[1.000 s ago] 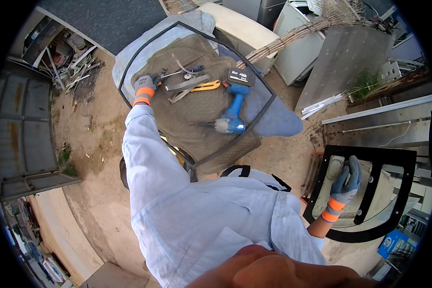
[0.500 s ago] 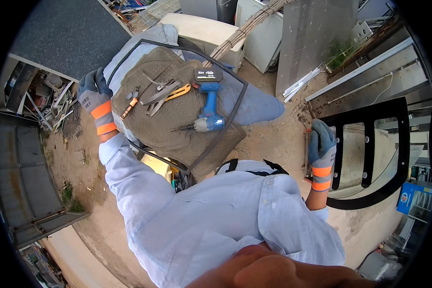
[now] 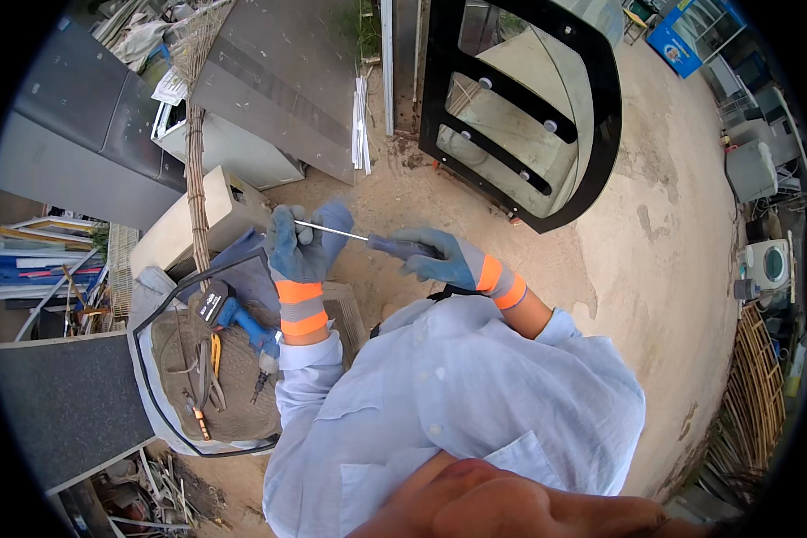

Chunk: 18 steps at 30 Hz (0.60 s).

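Note:
A screwdriver [image 3: 336, 231] with a long metal shaft and a dark handle is held crosswise in front of my chest. My right hand [image 3: 448, 257], in a grey-blue glove with orange bands, is wrapped round its handle. The gloved fingers of my left hand [image 3: 298, 255] close at the tip end of the shaft. Below and left of my left hand, a blue cordless drill [image 3: 247, 327] lies on a brown mat [image 3: 242, 414]. Beside it rest a yellow-handled tool [image 3: 214, 351], grey curved strips and a small orange-handled tool [image 3: 202, 425]. A thin black frame [image 3: 157, 408] surrounds them.
A black-edged curved glass panel [image 3: 592, 170] stands ahead on the right. White strips [image 3: 360, 125] lean by a grey sheet [image 3: 278, 76]. A cream box [image 3: 233, 202] and a pole of bundled sticks [image 3: 195, 184] are at far left. Sandy ground [image 3: 637, 296] extends right.
The view has turned right, so the tools now appear farther left. My hands, formerly wide apart, have come together at the screwdriver. In the earlier frame my left hand was beside the mat.

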Tool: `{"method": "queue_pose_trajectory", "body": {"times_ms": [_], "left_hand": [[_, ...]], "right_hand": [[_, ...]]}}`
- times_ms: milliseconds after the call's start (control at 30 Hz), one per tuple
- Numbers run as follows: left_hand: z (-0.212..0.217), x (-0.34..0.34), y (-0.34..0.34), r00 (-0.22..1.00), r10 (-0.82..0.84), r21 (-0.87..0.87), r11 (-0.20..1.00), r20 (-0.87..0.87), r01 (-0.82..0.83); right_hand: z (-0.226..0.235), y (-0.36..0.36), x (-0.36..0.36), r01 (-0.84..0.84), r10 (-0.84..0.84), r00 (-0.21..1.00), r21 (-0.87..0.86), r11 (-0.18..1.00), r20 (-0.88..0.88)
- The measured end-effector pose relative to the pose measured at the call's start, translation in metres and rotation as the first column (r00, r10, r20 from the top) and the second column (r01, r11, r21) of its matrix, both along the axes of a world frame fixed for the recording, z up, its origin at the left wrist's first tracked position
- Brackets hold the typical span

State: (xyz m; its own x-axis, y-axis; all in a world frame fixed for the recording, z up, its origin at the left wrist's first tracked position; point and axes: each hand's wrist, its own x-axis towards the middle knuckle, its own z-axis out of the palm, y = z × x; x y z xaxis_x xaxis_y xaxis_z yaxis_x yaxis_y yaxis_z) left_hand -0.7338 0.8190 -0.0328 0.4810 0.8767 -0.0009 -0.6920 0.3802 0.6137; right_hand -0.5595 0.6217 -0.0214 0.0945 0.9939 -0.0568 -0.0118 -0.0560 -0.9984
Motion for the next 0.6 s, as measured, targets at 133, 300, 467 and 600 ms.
{"method": "queue_pose_trajectory", "body": {"times_ms": [133,300,467,600], "left_hand": [[-0.036,0.089,-0.029,0.928,-0.371,0.093,0.923,-0.046,0.374],[-0.069,0.215,-0.087,0.788,-0.397,0.002,0.893,-0.47,0.451],[-0.087,0.342,-0.136,0.673,-0.615,-0.305,0.789,-0.412,0.534],[-0.103,0.418,-0.157,0.695,-0.631,-0.488,0.753,-0.344,0.441]], "right_hand": [[-0.003,-0.067,0.064,0.03,-0.092,0.95,-0.207,0.978,-0.299],[-0.022,-0.14,0.159,0.336,-0.418,0.867,-0.3,0.893,-0.272],[-0.03,-0.209,0.258,0.778,-0.777,0.629,-0.04,0.627,0.031],[-0.029,-0.243,0.315,0.734,-0.609,0.596,-0.047,0.678,0.523]]}}
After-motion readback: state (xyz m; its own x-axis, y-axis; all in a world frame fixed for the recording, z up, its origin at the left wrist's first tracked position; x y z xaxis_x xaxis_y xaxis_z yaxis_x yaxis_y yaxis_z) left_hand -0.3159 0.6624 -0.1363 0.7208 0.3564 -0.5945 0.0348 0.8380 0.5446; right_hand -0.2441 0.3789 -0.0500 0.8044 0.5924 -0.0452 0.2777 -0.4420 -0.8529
